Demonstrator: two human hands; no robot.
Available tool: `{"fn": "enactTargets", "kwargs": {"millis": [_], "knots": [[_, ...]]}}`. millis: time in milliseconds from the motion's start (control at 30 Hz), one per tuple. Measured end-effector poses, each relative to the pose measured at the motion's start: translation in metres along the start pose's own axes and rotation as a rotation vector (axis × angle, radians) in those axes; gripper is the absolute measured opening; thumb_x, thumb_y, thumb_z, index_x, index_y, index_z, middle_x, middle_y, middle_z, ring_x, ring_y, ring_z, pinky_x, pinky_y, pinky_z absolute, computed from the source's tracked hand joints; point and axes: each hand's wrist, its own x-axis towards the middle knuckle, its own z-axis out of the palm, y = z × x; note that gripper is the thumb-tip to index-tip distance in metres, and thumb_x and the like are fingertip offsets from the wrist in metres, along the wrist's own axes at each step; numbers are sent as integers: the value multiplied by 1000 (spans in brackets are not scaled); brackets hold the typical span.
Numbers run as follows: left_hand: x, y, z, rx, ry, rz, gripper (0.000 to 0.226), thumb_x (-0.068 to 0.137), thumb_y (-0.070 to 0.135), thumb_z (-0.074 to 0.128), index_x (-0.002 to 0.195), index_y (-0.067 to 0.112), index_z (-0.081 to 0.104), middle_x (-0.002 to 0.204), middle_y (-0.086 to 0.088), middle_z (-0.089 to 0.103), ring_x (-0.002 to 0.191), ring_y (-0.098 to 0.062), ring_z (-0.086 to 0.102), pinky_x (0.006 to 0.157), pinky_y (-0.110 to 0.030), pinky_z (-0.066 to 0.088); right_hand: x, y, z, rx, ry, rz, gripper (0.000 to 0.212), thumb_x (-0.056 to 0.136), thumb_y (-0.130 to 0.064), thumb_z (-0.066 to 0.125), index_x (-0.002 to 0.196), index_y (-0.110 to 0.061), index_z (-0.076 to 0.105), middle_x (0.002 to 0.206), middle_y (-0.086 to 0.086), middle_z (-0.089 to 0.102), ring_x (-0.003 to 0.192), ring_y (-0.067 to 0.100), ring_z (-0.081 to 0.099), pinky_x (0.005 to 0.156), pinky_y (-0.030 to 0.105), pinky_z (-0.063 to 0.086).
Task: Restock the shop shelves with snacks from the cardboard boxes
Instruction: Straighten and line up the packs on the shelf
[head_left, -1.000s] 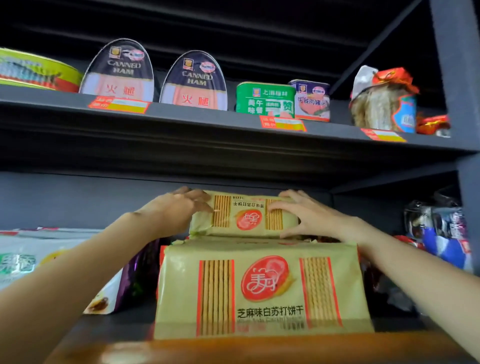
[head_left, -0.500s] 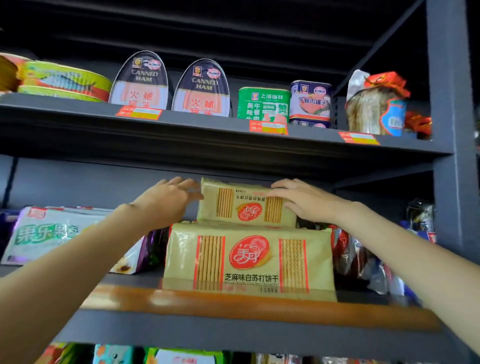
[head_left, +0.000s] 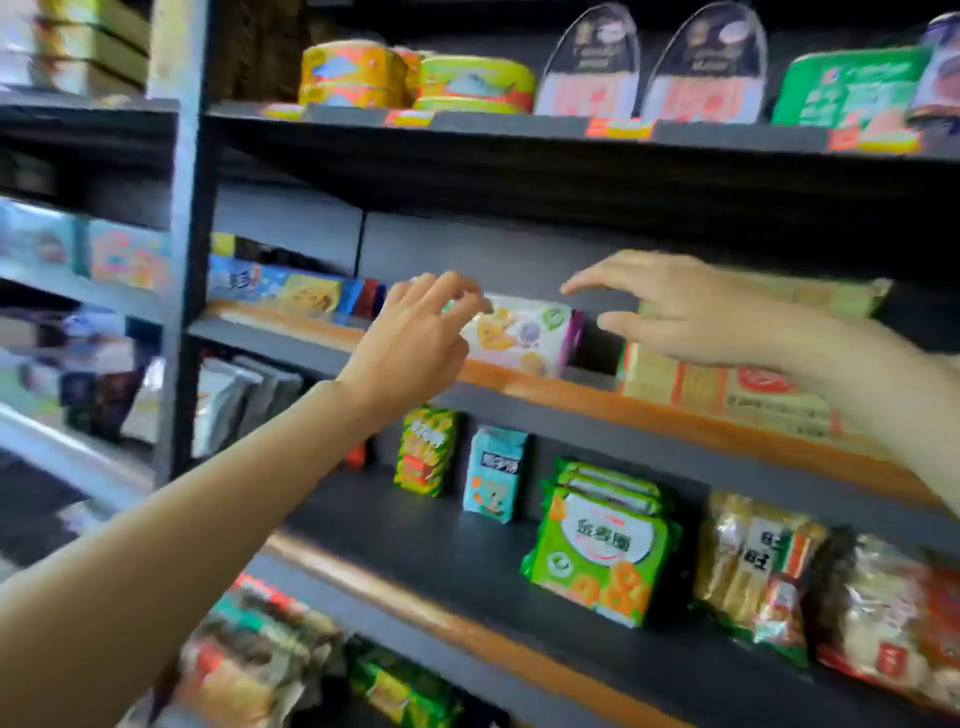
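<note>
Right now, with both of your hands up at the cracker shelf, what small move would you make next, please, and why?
Probably lower both hands and fetch another packet. The left hand and right hand hang in the air with fingers loose, holding nothing, while the cracker packets lie stacked on the shelf.

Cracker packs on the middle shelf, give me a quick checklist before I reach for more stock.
1. Left hand free, fingers loose, no grip: ok.
2. Right hand free, fingers spread: ok.
3. Upper cracker pack lying on the lower cracker pack: ok.
4. Lower pack behind the shelf's wooden front edge: ok.
5. Stack squarely aligned: cannot tell, the right arm hides it.
6. Room beside the white fruit-print pack: ok, dark gap.
</note>
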Motion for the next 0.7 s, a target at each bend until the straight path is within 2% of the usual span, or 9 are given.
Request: {"fn": "enactTargets", "kwargs": {"millis": [33, 100, 200, 267, 367, 467, 533, 700], "knots": [[-38, -13, -13, -21, -35, -68, 43, 69, 14, 35, 102, 10, 63, 106, -11, 61, 91, -29, 51, 75, -38, 38, 13, -36, 25, 58, -14, -57, 41, 87, -25, 50, 126, -12, 56, 122, 11, 57, 107, 19, 51, 89, 22, 30], [-133, -49, -34, -10, -152, -193, 39, 69, 15, 37, 101, 11, 59, 105, -14, 60, 91, -30, 49, 76, -38, 40, 32, -113, 83, 184, -67, -180, 46, 83, -28, 49, 126, -12, 56, 120, 10, 58, 104, 16, 50, 85, 16, 27], [-297, -102, -68, 47, -401, -429, 40, 66, 11, 43, 101, 9, 62, 102, -15, 62, 88, -36, 61, 75, -43, 48, 45, -217, 190, 367, -260, -295, 40, 92, -21, 55, 131, -12, 51, 130, 7, 51, 122, 23, 44, 92, 11, 23], [-397, -124, -103, 97, -583, -625, 44, 67, 20, 42, 103, 8, 64, 103, -16, 64, 86, -37, 65, 73, -44, 50, 47, -282, 263, 448, -449, -361, 45, 94, -19, 54, 137, -14, 43, 137, 5, 43, 129, 22, 37, 99, 12, 20], [-515, -146, -157, 191, -840, -1012, 45, 83, 21, 45, 127, 17, 52, 124, -8, 54, 112, -27, 56, 90, -39, 42, 50, -368, 353, 455, -696, -400, 53, 96, -23, 50, 145, -17, 30, 145, 7, 33, 132, 23, 34, 100, 20, 21], [-590, -154, -196, 279, -1021, -1250, 48, 86, 18, 50, 133, 20, 43, 128, -4, 49, 120, -25, 49, 95, -37, 37, 45, -437, 423, 492, -928, -421, 54, 97, -24, 47, 147, -17, 27, 150, 7, 27, 138, 23, 27, 109, 29, 21], [-627, -153, -212, 311, -1084, -1330, 47, 87, 18, 48, 134, 19, 41, 129, -4, 49, 121, -24, 48, 96, -37, 36, 43, -484, 461, 574, -1035, -448, 52, 97, -26, 49, 145, -17, 30, 148, 5, 30, 136, 23, 30, 109, 36, 30], [-709, -136, -229, 315, -1139, -1483, 38, 93, 20, 40, 131, 18, 40, 126, -2, 49, 115, -21, 50, 93, -37, 37, 32, -618, 533, 810, -1070, -460, 35, 95, -21, 50, 128, -10, 50, 126, 11, 50, 118, 25, 48, 95, 30, 38]]}}
